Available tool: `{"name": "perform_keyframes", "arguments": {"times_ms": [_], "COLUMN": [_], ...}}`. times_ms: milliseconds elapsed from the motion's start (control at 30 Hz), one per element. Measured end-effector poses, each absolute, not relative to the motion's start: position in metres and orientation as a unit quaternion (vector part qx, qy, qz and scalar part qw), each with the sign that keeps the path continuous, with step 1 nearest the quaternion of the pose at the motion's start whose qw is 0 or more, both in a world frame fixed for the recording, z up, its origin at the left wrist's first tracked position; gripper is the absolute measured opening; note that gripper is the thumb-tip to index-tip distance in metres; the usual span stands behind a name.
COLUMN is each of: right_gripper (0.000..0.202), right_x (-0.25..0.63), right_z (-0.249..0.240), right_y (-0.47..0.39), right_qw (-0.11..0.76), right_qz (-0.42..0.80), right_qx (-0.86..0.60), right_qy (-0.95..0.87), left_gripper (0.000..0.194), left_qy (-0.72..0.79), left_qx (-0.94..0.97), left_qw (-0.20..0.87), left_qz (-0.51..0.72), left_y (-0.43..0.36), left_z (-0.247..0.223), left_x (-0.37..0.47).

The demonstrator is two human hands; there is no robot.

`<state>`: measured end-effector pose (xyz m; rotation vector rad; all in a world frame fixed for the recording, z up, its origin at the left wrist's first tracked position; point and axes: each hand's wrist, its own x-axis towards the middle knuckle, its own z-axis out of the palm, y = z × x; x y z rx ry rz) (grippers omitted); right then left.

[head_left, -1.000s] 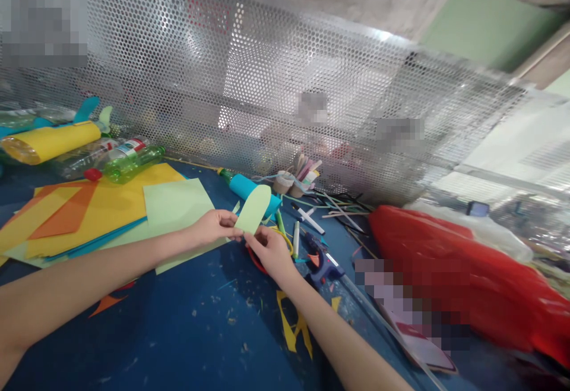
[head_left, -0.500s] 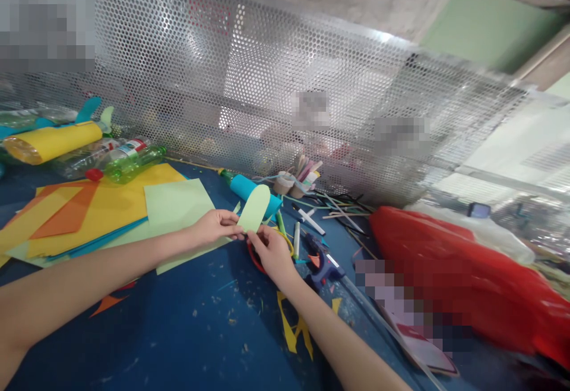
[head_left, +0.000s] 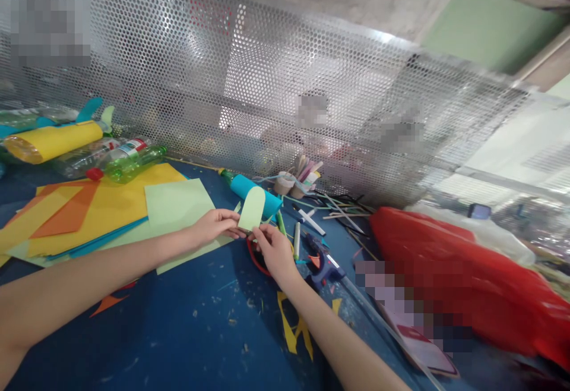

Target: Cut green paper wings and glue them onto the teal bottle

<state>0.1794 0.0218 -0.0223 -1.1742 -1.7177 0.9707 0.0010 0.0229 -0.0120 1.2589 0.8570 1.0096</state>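
A light green paper piece with a rounded top (head_left: 253, 208) is held upright between both hands. My left hand (head_left: 219, 225) pinches its lower left corner. At the lower right edge, my right hand (head_left: 272, 248) has its thumb and fingertips closed on the same piece. Just behind the paper lies a bottle wrapped in blue paper (head_left: 253, 192). Red-handled scissors (head_left: 257, 260) are partly hidden beneath my right hand. A light green sheet (head_left: 178, 204) rests left of my left hand.
Yellow and orange sheets (head_left: 120, 201) and several bottles (head_left: 138, 162) are at the left. Right of my hands are markers (head_left: 297, 240) and a glue gun (head_left: 326, 267). A red plastic bag (head_left: 445, 272) fills the right side. Behind the table stands a perforated metal screen (head_left: 267, 70).
The green paper piece has tilted, its lower edge now showing more squarely to me and its top slightly further left. My right hand's fingers have shifted slightly right and up along it.
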Motion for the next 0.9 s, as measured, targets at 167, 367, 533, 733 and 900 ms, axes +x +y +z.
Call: {"name": "perform_keyframes", "arguments": {"times_ms": [167,367,533,733,900], "right_gripper": [0.024,0.028,0.029,0.029,0.027], "right_x": [0.179,0.1803,0.1821,0.1814,0.1803], "right_z": [-0.0226,-0.0255,-0.0289,-0.0309,-0.0296], "right_y": [0.0215,0.0216,0.0231,0.0248,0.0246], "right_qw": [0.413,0.398,0.377,0.4,0.406], "right_qz": [0.389,0.365,0.332,0.331,0.356], "right_qx": [-0.463,-0.465,-0.457,-0.453,-0.447], "right_qy": [-0.681,-0.701,-0.734,-0.724,-0.713], "left_gripper": [0.022,0.023,0.02,0.024,0.027], "left_qy": [0.378,0.39,0.371,0.363,0.359], "left_qx": [0.53,0.588,0.623,0.622,0.62], "left_qw": [0.615,0.566,0.547,0.554,0.563], "left_qz": [0.446,0.427,0.417,0.418,0.412], "left_y": [0.0233,0.022,0.022,0.0246,0.0263], "left_z": [-0.0125,-0.0143,-0.0165,-0.0188,-0.0198], "left_x": [0.0017,0.0017,0.0008,0.0008,-0.0004]}}
